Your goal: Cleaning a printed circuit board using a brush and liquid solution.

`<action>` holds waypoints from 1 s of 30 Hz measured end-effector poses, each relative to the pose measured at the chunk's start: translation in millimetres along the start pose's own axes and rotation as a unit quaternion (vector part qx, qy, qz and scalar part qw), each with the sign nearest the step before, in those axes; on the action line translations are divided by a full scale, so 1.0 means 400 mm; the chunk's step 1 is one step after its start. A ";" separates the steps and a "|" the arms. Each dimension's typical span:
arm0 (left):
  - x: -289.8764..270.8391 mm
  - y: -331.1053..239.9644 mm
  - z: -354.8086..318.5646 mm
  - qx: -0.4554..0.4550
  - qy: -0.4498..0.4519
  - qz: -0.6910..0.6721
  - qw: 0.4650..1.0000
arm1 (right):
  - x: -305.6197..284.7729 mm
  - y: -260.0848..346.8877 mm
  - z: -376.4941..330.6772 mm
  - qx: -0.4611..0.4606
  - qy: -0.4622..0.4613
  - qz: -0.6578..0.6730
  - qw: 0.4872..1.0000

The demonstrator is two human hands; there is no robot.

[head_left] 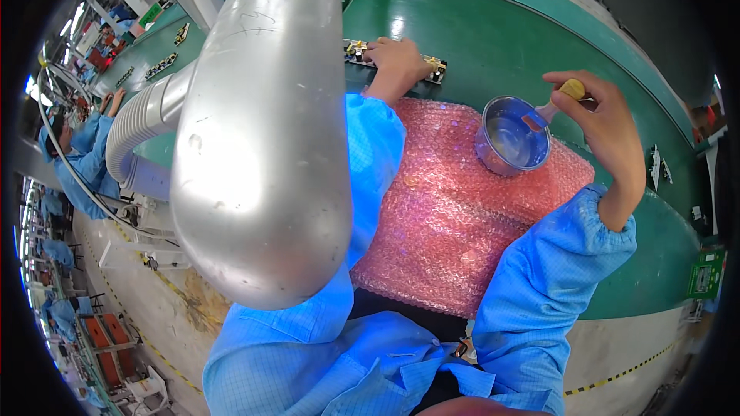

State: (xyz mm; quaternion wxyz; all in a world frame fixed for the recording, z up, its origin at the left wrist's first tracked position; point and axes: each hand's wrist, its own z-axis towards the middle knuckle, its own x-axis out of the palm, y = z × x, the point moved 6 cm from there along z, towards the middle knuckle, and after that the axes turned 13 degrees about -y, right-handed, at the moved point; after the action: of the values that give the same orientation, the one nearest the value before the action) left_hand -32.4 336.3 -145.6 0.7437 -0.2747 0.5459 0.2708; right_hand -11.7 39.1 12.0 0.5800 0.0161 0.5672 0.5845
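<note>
My left hand [397, 63] rests on a narrow circuit board [435, 69] crowded with small parts, its fingers closed over the board on the green bench. In my right hand [609, 119] is a small brush [548, 111], pinched near a yellow end piece [573, 88]. The brush's reddish-brown tip reaches over the inside of a round metal cup [501, 156], which holds what looks like clear liquid. Beneath the cup lies a sheet of pink bubble wrap [439, 208], spread across the near side of the bench.
A large silver exhaust duct [262, 146] hangs close at left, hiding part of my left arm. More circuit boards lie on the green bench [478, 23] at far left and at right [655, 168]. At left sits a co-worker [85, 154] in blue.
</note>
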 end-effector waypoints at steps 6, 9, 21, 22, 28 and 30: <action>-0.009 0.032 0.005 -0.013 -0.035 -0.024 0.999 | 0.023 0.029 0.013 -0.024 -0.032 -0.039 0.998; -0.011 0.004 0.004 0.038 -0.073 -0.050 0.995 | 0.020 0.013 0.010 0.014 -0.002 -0.026 1.000; -0.184 -0.052 -0.068 0.233 -0.484 -0.284 0.794 | 0.008 -0.016 0.017 0.010 -0.037 -0.020 0.999; -0.194 -0.052 -0.072 0.237 -0.494 -0.296 0.783 | 0.009 -0.019 0.021 0.008 -0.040 -0.025 0.999; -0.233 -0.055 -0.089 0.256 -0.522 -0.308 0.753 | 0.041 -0.041 0.047 0.023 -0.022 -0.030 0.999; -0.239 -0.051 -0.094 0.260 -0.529 -0.311 0.746 | 0.057 -0.054 0.053 0.025 -0.013 -0.020 0.999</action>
State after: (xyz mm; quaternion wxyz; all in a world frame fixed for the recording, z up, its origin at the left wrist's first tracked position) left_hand -67.7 285.4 -60.9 0.9989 -0.0381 -0.0011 -0.0255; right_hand 9.7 61.8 -9.6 0.5981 0.0264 0.5742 0.5584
